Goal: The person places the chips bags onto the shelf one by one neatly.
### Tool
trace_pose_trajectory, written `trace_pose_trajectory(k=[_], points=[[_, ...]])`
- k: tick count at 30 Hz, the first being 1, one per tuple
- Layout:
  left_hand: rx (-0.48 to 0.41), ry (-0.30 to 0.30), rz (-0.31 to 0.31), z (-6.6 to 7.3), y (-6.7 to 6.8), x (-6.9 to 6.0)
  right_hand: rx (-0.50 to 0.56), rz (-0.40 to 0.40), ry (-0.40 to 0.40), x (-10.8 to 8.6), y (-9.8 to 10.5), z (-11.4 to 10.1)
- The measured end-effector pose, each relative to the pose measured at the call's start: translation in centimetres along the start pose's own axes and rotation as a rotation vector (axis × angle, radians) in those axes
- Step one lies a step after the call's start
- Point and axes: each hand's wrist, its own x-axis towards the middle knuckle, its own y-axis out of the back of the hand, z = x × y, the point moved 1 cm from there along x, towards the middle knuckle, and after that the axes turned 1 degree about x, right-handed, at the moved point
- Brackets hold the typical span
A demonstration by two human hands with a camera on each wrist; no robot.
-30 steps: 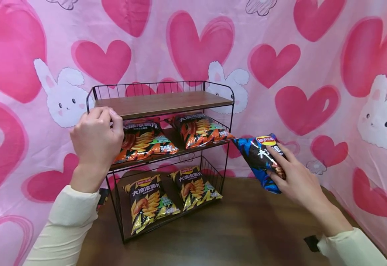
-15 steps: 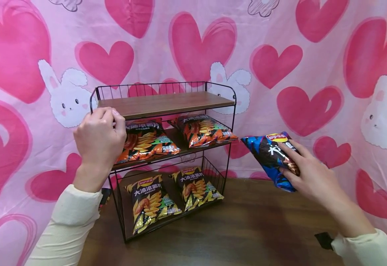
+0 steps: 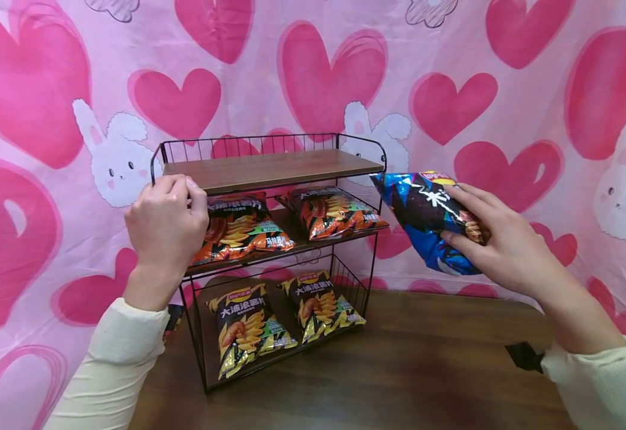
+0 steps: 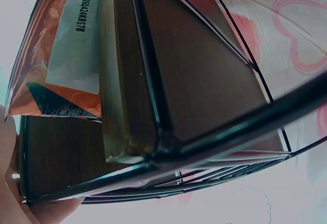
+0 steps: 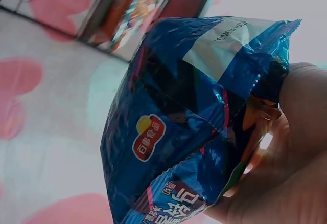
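Note:
My right hand (image 3: 501, 239) grips a blue and black bag of potato chips (image 3: 420, 209) in the air, right of the rack; the right wrist view shows the blue bag (image 5: 168, 106) pinched between thumb and fingers. My left hand (image 3: 168, 230) is curled round the front left corner of the black metal shelf rack (image 3: 270, 167). In the left wrist view its fingers (image 4: 56, 211) wrap the black wire frame (image 4: 204, 144) below the top board. Two orange chip bags (image 3: 248, 230) lie on the middle shelf, and two yellow chip bags (image 3: 324, 304) on the bottom shelf.
The rack stands on a dark wooden table (image 3: 388, 370), before a pink cloth backdrop (image 3: 270, 60) with hearts and rabbits. Its brown top board (image 3: 275, 166) has a wire rail at the back. A small black patch (image 3: 522, 356) lies near my right wrist.
My right hand moved a little right, then lifted the blue chip bag to about the top board's height. My left hand keeps its hold on the rack; the view shifted slightly.

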Motion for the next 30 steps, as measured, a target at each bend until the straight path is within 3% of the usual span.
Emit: trace_pose_trajectory(k=[9, 13, 22, 30], points=[[-0.001, -0.003, 0.015, 0.0, 0.1, 0.4, 0.068, 0.031, 0.097, 5.0, 0.7, -5.6], [0.002, -0.002, 0.017, 0.1, -0.1, 0.1, 0.096, 0.025, 0.111, 6.9, -0.1, -7.4], [-0.014, -0.005, 0.050, 0.3, -0.6, -0.4, 0.085, 0.111, 0.100, 11.0, -0.7, -10.3], [-0.013, 0.015, 0.070, 0.1, -0.4, -0.2, 0.075, 0.038, 0.155, 16.0, -1.6, -13.9]])
